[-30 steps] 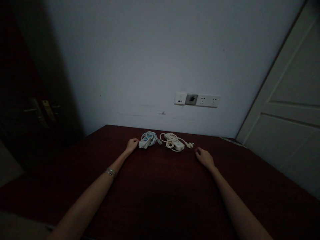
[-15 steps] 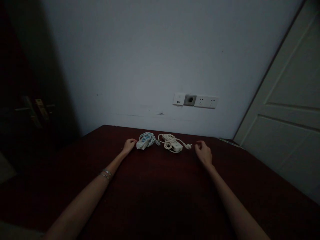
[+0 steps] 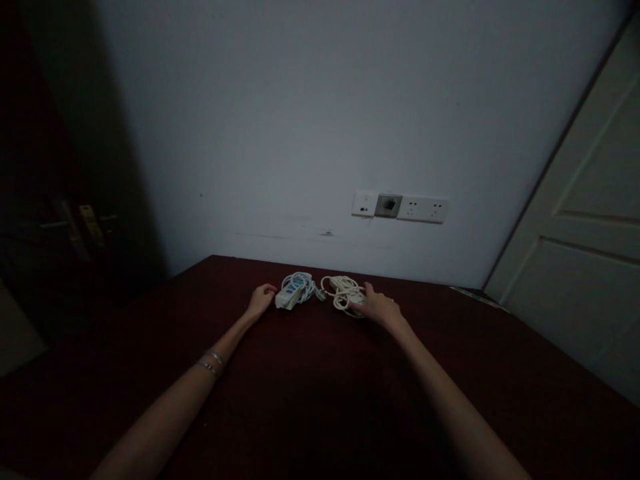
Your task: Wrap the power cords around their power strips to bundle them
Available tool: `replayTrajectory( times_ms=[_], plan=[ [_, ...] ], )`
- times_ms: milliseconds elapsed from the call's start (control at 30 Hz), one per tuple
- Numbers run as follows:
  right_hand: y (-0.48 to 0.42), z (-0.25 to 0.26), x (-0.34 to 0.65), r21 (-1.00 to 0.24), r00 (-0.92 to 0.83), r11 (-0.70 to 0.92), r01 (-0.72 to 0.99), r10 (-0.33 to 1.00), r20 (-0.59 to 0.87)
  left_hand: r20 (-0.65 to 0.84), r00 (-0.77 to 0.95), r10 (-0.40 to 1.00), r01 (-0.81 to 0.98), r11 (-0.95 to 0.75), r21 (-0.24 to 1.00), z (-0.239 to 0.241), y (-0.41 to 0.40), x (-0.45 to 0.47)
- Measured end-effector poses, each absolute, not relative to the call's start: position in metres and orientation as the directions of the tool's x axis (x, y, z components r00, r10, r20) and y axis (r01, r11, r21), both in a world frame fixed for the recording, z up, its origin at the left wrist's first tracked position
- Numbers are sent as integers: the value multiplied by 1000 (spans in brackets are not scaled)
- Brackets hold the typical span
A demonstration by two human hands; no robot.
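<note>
So, two power strips sit side by side near the far edge of the dark red table [image 3: 300, 400], close to the wall. The left hand [image 3: 261, 300] rests loosely curled, fingers just touching the near end of the white-and-blue power strip [image 3: 293, 293], whose long axis runs slightly away and to the right. The right hand [image 3: 379, 308] lies over the right end of the cream power strip [image 3: 345, 293] – whether it's actually gripping, I can't tell. Its cord is looped on top. Plenty of bare table toward the person – wall sockets [image 3: 400, 207] just above.
</note>
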State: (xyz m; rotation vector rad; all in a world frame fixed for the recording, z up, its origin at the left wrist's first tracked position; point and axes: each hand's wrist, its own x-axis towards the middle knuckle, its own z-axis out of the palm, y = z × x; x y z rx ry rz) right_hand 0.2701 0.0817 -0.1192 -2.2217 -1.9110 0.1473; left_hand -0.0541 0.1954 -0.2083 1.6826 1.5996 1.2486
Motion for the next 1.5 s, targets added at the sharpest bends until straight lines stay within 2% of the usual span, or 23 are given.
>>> replayTrajectory(
  times_ms=[100,267,400,533,900,1167,1233,1367,1500],
  plan=[
    [87,-127,274,-254,128,-111,961,990,51,280,-102,954,513,-190,837,-210,197,-55],
    [97,-141,287,-386,40,11,922,991,124,274,-93,957,523,-187,832,-208,195,-54],
    [101,-151,287,-414,30,43,909,985,169,265,-86,960,518,-184,835,-203,191,-54],
    [104,-162,281,-450,32,98,888,962,272,253,-83,964,497,-180,849,-199,186,-53],
    [107,-170,289,-609,170,117,784,903,394,209,-118,971,339,-158,927,-189,178,-47],
    [105,-123,314,-724,274,161,671,853,444,201,-253,946,126,-174,977,-177,167,-43],
    [99,-103,319,-744,238,239,624,849,472,237,-313,920,89,-220,972,-166,165,-45],
    [73,-61,320,-746,40,424,514,856,515,301,-358,884,28,-311,950,-130,159,-41],
    [39,-28,304,-735,-179,479,479,873,453,297,-211,931,-46,-313,949,-93,138,-18]
  ],
)
